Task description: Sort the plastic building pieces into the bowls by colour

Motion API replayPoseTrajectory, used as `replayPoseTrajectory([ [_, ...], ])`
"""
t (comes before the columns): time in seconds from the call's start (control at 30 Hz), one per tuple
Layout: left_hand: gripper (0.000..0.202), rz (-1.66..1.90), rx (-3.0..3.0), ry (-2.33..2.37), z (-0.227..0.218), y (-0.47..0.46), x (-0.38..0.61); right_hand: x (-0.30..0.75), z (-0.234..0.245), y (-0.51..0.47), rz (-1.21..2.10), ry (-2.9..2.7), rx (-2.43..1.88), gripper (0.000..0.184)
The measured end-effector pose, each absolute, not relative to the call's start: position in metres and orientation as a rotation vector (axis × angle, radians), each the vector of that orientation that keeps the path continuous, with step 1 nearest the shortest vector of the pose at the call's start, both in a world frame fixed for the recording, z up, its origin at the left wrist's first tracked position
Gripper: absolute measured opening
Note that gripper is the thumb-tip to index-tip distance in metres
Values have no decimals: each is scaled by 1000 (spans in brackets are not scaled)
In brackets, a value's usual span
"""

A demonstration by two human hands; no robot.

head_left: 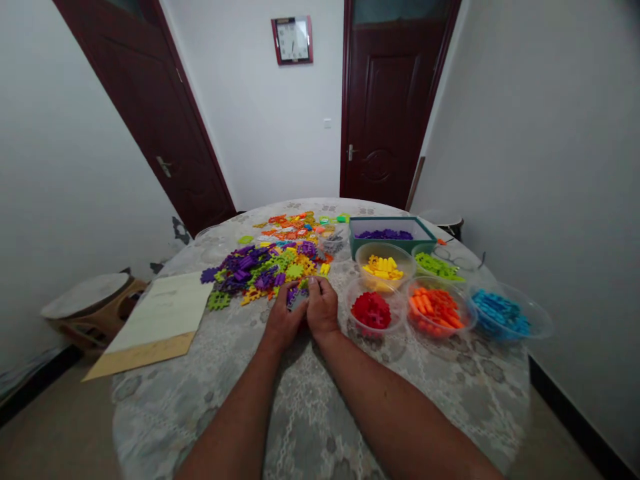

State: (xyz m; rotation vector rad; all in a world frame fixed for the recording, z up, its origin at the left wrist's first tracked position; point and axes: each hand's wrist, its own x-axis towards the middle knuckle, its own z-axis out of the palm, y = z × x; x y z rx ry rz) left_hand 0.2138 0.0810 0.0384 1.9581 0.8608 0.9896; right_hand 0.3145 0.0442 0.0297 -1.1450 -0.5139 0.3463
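My left hand and my right hand are together over the table, at the near edge of a pile of plastic gear pieces. The pile mixes purple, green, yellow and orange. Between the thumb and fingers of my left hand shows a small grey gear piece, with some purple beside it. My right hand is closed, its fingers curled and its thumb pointing forward; what it grips is hidden by the fingers.
Right of my hands stand clear bowls of red pieces, orange pieces, blue pieces, yellow pieces and green pieces. Behind them is a green box with purple pieces. Paper lies left. Eyeglasses rest far right.
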Motion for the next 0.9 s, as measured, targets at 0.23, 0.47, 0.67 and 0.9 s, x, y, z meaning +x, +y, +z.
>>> replayPoseTrajectory([
  [0.23,56,945,1893,796,36,83,212,324,19,57,438,-365,-1087,37],
  [0.47,58,954,1752,756,38,87,208,323,21,63,515,-292,-953,36],
  [0.67,56,1011,1636,726,40,86,207,325,22,64,540,-236,-899,31],
  [0.9,60,1097,1365,714,38,95,207,325,10,65,581,-207,-879,30],
])
